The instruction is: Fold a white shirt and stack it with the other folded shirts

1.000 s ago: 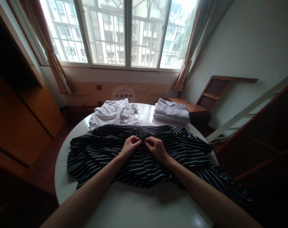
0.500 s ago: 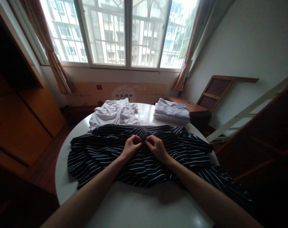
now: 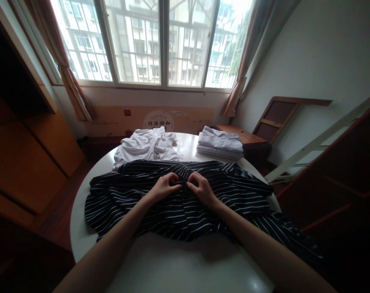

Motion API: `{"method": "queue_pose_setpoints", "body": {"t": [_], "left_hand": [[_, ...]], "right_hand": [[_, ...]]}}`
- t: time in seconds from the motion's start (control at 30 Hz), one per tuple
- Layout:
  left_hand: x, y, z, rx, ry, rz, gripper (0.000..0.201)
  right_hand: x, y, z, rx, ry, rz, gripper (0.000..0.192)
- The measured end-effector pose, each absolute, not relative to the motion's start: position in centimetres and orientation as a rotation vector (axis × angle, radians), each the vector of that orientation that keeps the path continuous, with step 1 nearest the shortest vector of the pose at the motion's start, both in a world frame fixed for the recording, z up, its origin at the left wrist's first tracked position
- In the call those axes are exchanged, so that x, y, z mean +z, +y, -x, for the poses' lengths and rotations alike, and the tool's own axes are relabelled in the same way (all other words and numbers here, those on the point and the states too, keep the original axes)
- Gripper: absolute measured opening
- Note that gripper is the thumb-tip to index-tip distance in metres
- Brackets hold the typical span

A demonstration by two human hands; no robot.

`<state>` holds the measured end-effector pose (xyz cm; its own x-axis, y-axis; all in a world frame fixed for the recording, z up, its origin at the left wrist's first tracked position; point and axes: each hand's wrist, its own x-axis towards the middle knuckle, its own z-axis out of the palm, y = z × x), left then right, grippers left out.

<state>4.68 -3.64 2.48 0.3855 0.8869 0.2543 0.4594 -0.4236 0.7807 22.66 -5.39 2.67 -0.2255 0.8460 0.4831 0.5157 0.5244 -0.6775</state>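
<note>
A dark garment with thin white stripes (image 3: 130, 199) lies spread across a round white table (image 3: 178, 268), its right end hanging over the table's edge. My left hand (image 3: 163, 188) and my right hand (image 3: 201, 188) sit close together on the garment's middle, near its far edge. Both pinch the striped cloth between fingers and thumb, fingertips almost touching each other.
A crumpled white garment (image 3: 146, 148) lies at the table's far left. A stack of folded white clothes (image 3: 220, 145) sits at the far right. A wooden cabinet (image 3: 29, 142) stands to the left, a low wooden piece and a leaning frame (image 3: 276, 116) to the right, below a large window.
My hands stay at the same spot on the striped garment, with small finger movements. The cloth's left edge has shifted slightly leftward.
</note>
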Motion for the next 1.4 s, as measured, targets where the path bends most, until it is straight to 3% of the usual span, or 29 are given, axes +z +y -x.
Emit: {"method": "queue_pose_setpoints", "body": {"t": [0.23, 0.37, 0.57, 0.63, 0.73, 0.9, 1.1, 1.4], "left_hand": [[4.3, -2.4, -1.3, 0.680, 1.319, -2.206, 0.040], [4.3, -2.3, -0.7, 0.579, 1.344, -2.225, 0.031], [4.1, -2.7, -0.6, 0.424, 1.193, -2.206, 0.053], [4.1, -2.8, -0.7, 0.415, 1.192, -2.231, 0.054], [4.3, -2.7, -0.7, 0.423, 1.240, -2.256, 0.048], [4.4, -2.1, 0.0, 0.494, 1.438, -2.244, 0.028], [3.6, -1.9, 0.6, 0.441, 1.346, -2.168, 0.033], [2.6, -2.0, -0.9, 0.587, 1.240, -2.149, 0.017]], "right_hand": [[2.2, -5.0, -22.9, 0.329, -1.914, 1.126, 0.015], [1.9, -5.1, -22.7, 0.178, -1.990, 1.152, 0.015], [2.3, -6.3, -22.0, -0.001, -2.051, 1.023, 0.005], [2.5, -6.6, -21.7, 0.014, -2.134, 0.918, 0.014], [2.4, -6.7, -21.4, 0.042, -2.321, 0.813, 0.025], [1.8, -6.2, -21.3, 0.033, -2.401, 0.924, 0.014], [1.8, -6.0, -21.4, 0.008, -2.434, 1.024, 0.011], [2.2, -4.9, -22.4, 0.057, -2.447, 1.105, 0.012]]}}
